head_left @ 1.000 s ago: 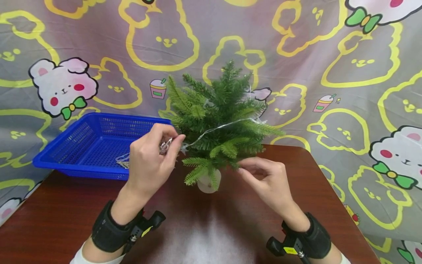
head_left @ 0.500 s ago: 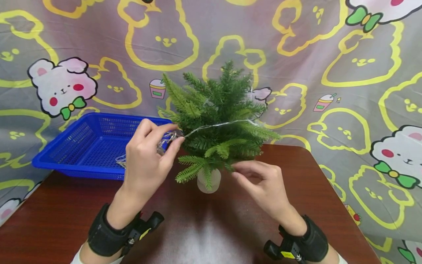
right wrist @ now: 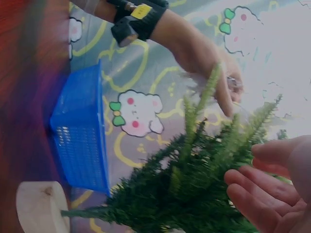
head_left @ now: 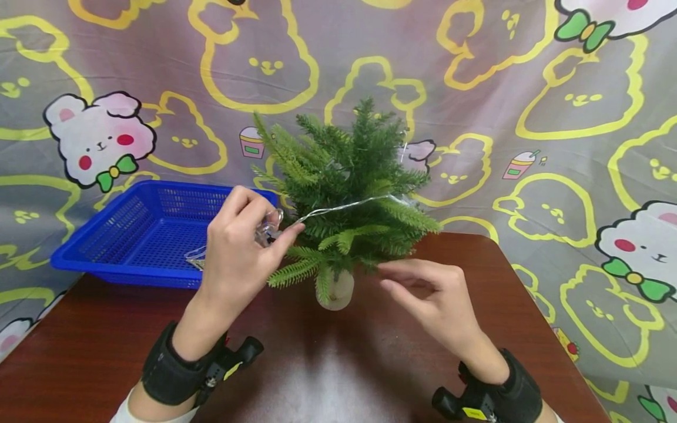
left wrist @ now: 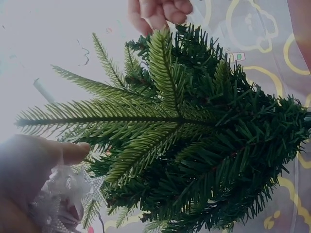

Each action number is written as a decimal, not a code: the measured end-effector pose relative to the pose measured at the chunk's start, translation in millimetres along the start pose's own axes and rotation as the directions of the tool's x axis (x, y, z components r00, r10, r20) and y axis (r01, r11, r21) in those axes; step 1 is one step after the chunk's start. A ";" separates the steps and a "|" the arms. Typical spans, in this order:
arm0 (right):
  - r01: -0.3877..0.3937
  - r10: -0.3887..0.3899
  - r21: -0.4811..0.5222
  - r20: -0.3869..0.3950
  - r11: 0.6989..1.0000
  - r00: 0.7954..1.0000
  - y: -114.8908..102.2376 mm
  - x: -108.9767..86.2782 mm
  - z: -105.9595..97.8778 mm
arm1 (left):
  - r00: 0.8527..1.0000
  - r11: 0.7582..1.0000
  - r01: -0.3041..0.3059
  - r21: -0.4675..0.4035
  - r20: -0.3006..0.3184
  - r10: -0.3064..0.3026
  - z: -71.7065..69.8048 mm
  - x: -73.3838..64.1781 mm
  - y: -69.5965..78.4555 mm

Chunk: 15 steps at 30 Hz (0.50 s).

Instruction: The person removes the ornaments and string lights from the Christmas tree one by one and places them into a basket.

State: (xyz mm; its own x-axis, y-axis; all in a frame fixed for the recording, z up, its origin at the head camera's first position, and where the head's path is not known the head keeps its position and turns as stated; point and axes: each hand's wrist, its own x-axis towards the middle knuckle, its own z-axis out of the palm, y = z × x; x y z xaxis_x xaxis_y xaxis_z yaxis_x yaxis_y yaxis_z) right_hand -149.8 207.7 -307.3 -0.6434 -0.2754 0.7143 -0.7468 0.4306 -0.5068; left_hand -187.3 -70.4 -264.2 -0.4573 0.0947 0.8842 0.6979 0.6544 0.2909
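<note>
A small artificial Christmas tree (head_left: 349,176) stands on a round wooden base (head_left: 335,292) in the middle of the table. My left hand (head_left: 240,247) holds a bundle of clear string lights (head_left: 268,232) beside the tree's left branches. Clear star-shaped pieces (left wrist: 92,187) of the lights show by the thumb in the left wrist view. From this hand one strand stretches across the front of the tree to its right side. My right hand (head_left: 431,296) is at the lower right branches, thumb and fingers apart; whether the fingertips touch a branch is unclear.
A blue perforated basket (head_left: 153,235) stands left of the tree, partly hidden by the left hand. A thin wire item (head_left: 195,258) lies in it. Behind the brown table (head_left: 338,364) hangs a patterned cloth (head_left: 476,88).
The tree has turned, its front branches swinging left. The strand slid lower across the front. My left hand keeps its hold on the lights; the right fingers shifted left, then back right, spreading apart.
</note>
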 end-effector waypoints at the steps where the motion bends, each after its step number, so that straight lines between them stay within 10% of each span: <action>1: 0.004 -0.004 0.011 -0.003 1.000 1.000 -0.6 0.3 -2.9 | 1.000 1.000 -0.014 -0.004 0.008 0.014 0.4 0.4 -0.7; 15: -0.054 0.037 -0.071 -0.229 0.996 0.973 16.2 8.7 -42.5 | 0.984 0.992 -0.128 0.022 0.128 0.124 2.3 2.0 -8.0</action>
State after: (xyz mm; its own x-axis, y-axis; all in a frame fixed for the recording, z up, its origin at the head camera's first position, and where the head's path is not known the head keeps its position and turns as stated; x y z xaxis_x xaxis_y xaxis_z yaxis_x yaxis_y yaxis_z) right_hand -160.4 248.9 -288.8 -0.6147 -0.0551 0.7868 -0.6969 0.5051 -0.5091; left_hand -195.1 -73.7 -265.7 -0.4340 0.2703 0.8594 0.7386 0.6530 0.1676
